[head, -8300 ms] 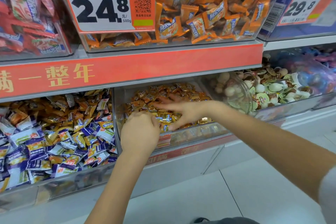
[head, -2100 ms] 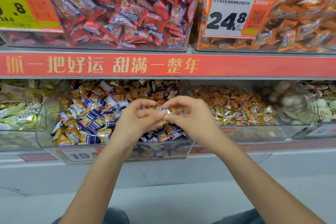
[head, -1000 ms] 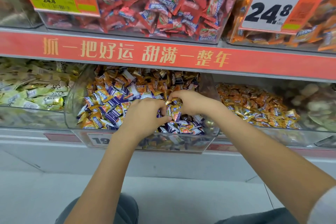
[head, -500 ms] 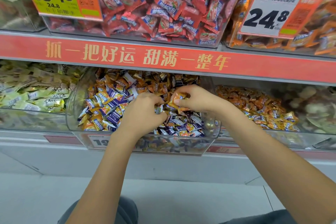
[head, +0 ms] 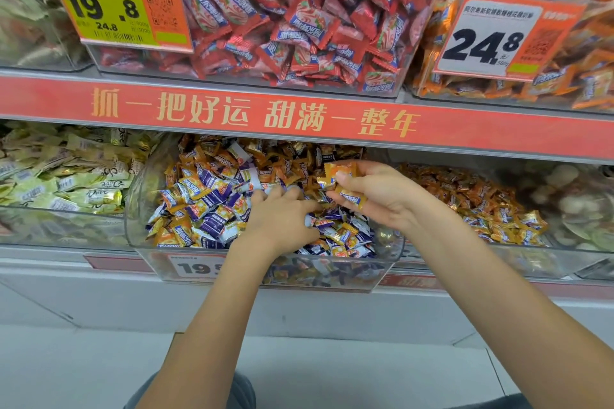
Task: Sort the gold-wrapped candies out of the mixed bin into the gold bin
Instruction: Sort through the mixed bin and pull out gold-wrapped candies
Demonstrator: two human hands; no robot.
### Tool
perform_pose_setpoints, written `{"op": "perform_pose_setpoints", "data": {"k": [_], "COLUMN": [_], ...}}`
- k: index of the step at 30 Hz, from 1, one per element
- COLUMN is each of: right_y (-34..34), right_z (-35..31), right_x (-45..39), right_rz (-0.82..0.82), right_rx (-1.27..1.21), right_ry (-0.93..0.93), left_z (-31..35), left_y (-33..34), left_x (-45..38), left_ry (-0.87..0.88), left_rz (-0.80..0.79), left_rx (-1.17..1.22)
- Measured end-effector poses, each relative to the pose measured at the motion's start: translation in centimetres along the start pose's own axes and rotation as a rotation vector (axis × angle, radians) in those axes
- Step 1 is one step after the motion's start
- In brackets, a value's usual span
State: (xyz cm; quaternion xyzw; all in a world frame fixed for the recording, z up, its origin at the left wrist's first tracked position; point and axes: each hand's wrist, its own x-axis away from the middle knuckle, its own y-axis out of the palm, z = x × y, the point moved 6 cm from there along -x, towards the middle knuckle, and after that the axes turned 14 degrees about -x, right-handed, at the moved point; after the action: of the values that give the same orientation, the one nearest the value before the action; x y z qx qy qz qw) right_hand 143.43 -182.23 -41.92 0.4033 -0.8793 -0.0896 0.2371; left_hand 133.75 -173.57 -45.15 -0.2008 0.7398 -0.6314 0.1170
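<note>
The mixed bin [head: 265, 271], a clear tub on the lower shelf, holds purple-and-white and gold-wrapped candies. My right hand [head: 382, 196] is lifted above its right side and grips several gold-wrapped candies [head: 339, 173] between thumb and fingers. My left hand [head: 282, 219] lies palm down in the pile with fingers curled among the wrappers; whether it holds one is hidden. The gold bin [head: 518, 259] stands right of the mixed bin, filled with gold candies [head: 465, 199].
A bin of pale green-gold wrappers [head: 63, 176] sits to the left. A red shelf strip [head: 252, 116] overhangs the lower bins. Above it stand a bin of red candies [head: 299, 16] and one of orange candies [head: 564, 76]. Grey floor lies below.
My right hand has lifted out of the pile with gold candies and shifted right. My left hand has spread lower into the mixed candies.
</note>
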Motion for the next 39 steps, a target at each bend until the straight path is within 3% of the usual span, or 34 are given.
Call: {"op": "perform_pose_setpoints", "data": {"k": [6,10,15,19,24,26,28,30,31,33,35,36,39], "right_y": [-0.2,0.0,0.1,-1.4,-7.9,-9.9,-10.9,-9.9,-8.3,-4.4,-0.7,0.5,0.6], "right_z": [0.1,0.4,0.4,-1.5,-2.6,-2.6,-2.6,-3.8,-4.5,-4.5,-3.0,-2.3,-2.3], "right_x": [1.3,1.7,2.9,5.1,6.2,5.5,5.3,5.9,6.5,7.4,7.1,6.7,5.6], "right_rz": [0.067,0.086,0.100,0.041,0.270,0.346,0.359,0.405,0.401,0.229,-0.002,-0.040,0.066], "right_rx": [0.001,-0.183,-0.357,-0.387,-0.414,-0.186,0.401,0.838,0.896,0.789,0.738,0.784,0.724], "right_ry": [-0.037,0.058,0.142,0.024,-0.146,-0.131,-0.071,-0.247,-0.427,-0.684,-0.706,-0.709,-0.733], "left_z": [0.9,0.7,-1.3,-2.1,-2.2,-2.1,-2.0,-2.1,-2.1,-2.0,-1.7,-1.4,-1.2], "left_y": [-0.9,-1.2,-1.9,-2.3,-2.6,-2.6,-2.5,-2.6,-2.8,-3.3,-3.6,-3.7,-3.6], "left_x": [-0.8,-0.9,-0.4,0.3,0.8,0.9,0.9,1.0,1.0,1.1,1.2,1.3,1.4], "left_ry": [-0.039,-0.035,-0.075,-0.065,-0.070,-0.066,-0.063,-0.057,-0.044,-0.001,0.036,0.056,0.070], "left_rz": [0.076,0.167,0.279,0.265,0.219,0.192,0.171,0.155,0.146,0.144,0.131,0.109,0.090], "left_rx": [0.091,0.174,0.649,0.942,1.146,1.155,1.175,1.210,1.217,1.218,1.223,1.235,1.285]}}
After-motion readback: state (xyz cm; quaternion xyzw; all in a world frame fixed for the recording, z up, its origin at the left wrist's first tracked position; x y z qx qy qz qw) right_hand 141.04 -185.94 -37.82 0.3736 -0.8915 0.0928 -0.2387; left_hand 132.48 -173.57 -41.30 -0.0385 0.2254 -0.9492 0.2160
